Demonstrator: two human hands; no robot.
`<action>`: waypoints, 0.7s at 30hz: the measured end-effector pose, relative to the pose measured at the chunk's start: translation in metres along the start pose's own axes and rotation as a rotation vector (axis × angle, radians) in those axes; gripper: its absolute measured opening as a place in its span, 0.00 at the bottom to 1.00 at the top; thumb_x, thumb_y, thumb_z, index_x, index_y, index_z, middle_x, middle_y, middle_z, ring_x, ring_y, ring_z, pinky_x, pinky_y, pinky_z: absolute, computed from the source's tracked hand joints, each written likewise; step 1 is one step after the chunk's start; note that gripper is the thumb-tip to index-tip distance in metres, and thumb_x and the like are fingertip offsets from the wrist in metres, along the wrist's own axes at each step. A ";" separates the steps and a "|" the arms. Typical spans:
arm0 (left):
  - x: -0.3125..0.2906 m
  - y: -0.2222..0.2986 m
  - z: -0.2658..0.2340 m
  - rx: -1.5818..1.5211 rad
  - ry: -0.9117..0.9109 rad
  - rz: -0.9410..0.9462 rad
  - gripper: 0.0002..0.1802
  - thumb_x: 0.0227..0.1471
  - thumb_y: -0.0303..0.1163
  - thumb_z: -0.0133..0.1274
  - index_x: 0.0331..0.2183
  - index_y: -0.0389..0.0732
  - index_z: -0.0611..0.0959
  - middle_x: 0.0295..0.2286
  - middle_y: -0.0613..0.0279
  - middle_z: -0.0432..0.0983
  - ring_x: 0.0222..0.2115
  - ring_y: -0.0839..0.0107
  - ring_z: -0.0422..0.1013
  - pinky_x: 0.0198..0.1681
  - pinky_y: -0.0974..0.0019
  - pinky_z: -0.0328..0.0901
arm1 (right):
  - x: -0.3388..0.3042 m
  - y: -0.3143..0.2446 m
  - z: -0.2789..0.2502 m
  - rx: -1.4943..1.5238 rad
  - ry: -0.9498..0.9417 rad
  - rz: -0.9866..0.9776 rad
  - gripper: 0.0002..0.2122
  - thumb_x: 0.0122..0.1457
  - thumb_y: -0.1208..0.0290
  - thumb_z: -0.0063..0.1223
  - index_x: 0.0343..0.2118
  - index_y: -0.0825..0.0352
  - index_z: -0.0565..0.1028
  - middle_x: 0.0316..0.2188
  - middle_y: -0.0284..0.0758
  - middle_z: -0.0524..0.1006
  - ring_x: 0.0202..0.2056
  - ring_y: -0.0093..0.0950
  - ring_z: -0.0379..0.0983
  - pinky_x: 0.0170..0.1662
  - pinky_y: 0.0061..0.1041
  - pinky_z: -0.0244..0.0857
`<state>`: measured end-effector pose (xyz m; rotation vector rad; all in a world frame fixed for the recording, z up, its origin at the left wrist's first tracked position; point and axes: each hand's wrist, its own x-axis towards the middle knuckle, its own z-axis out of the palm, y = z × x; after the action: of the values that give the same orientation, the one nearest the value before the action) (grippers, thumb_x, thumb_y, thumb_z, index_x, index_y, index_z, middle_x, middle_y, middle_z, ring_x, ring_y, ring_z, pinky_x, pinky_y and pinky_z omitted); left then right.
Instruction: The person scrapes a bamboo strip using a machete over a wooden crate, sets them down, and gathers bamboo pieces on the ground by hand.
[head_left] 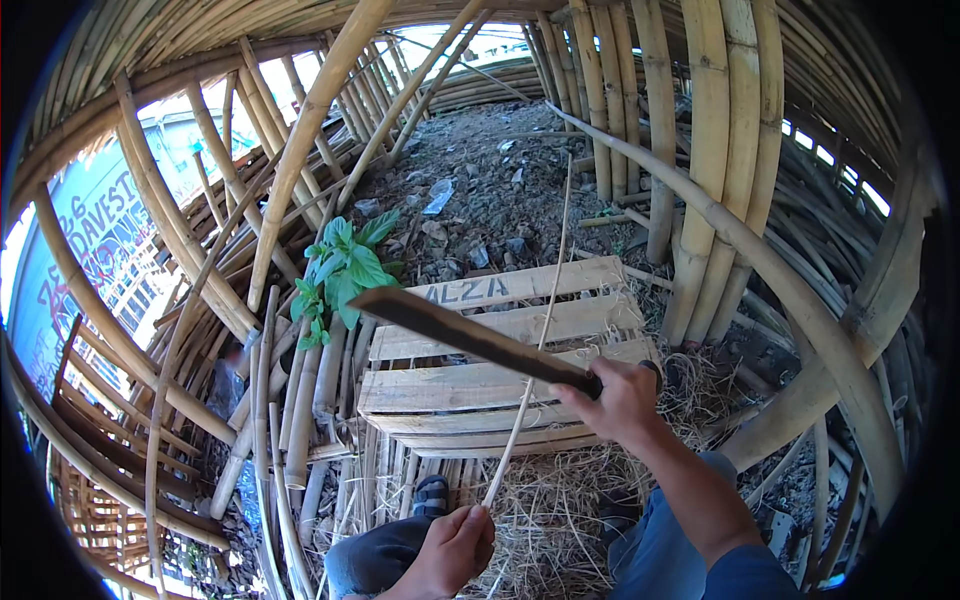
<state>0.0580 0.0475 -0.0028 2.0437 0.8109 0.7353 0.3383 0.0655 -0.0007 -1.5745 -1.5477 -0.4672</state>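
My right hand (pixel 622 402) is closed around the handle of a machete (pixel 455 337). Its long dark blade points left and slightly away, above a wooden slatted crate (pixel 430 392). Lower and to the left, my left hand (pixel 455 552) pinches a thin bamboo strip (pixel 511 445) near its lower part. The strip rises steeply past the crate, and the blade crosses it close to my right hand. From this view I cannot tell whether the blade touches the strip. The crate lies just ahead of my knees.
Bamboo poles (pixel 735 170) stand at the right, and a long slanting pole (pixel 720 215) runs down past them. A green leafy plant (pixel 345 268) grows left of the crate. Cut bamboo lengths (pixel 305 410) lean nearby. Shavings (pixel 545 530) cover the ground between my feet; rubble (pixel 450 190) lies beyond.
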 end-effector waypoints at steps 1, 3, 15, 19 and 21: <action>0.002 0.016 -0.003 -0.120 -0.021 -0.154 0.16 0.58 0.26 0.38 0.17 0.39 0.66 0.12 0.66 0.57 0.12 0.76 0.56 0.15 0.69 0.50 | 0.003 0.006 0.002 -0.008 -0.023 0.105 0.29 0.50 0.37 0.49 0.12 0.64 0.70 0.06 0.31 0.66 0.08 0.25 0.65 0.12 0.26 0.58; 0.000 0.018 -0.003 -0.237 -0.042 -0.305 0.16 0.58 0.25 0.38 0.18 0.39 0.66 0.12 0.66 0.57 0.13 0.76 0.57 0.15 0.68 0.50 | 0.009 0.017 0.002 -0.051 -0.074 0.241 0.30 0.50 0.37 0.49 0.13 0.65 0.71 0.06 0.33 0.67 0.09 0.28 0.68 0.14 0.27 0.61; -0.018 0.036 -0.013 -0.509 -0.063 -0.658 0.19 0.62 0.40 0.38 0.20 0.43 0.69 0.12 0.72 0.59 0.11 0.82 0.55 0.14 0.75 0.49 | 0.022 0.068 -0.018 -0.053 0.030 0.537 0.29 0.53 0.37 0.44 0.15 0.63 0.72 0.07 0.32 0.68 0.12 0.32 0.70 0.19 0.33 0.64; -0.022 0.013 -0.009 -0.434 -0.070 -0.621 0.19 0.62 0.40 0.38 0.21 0.45 0.70 0.13 0.73 0.60 0.11 0.82 0.55 0.13 0.76 0.48 | 0.013 0.043 -0.018 0.028 -0.070 0.513 0.29 0.52 0.36 0.46 0.14 0.63 0.72 0.07 0.31 0.67 0.10 0.29 0.67 0.15 0.31 0.61; -0.021 0.013 -0.008 -0.529 -0.005 -0.684 0.18 0.62 0.40 0.38 0.21 0.45 0.70 0.13 0.73 0.60 0.11 0.82 0.55 0.13 0.76 0.48 | 0.007 0.027 -0.012 0.026 -0.070 0.397 0.30 0.52 0.36 0.46 0.13 0.63 0.71 0.06 0.31 0.67 0.09 0.28 0.67 0.14 0.30 0.60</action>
<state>0.0425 0.0288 0.0080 1.1852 1.0902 0.4776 0.3683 0.0637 0.0030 -1.8376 -1.2412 -0.1708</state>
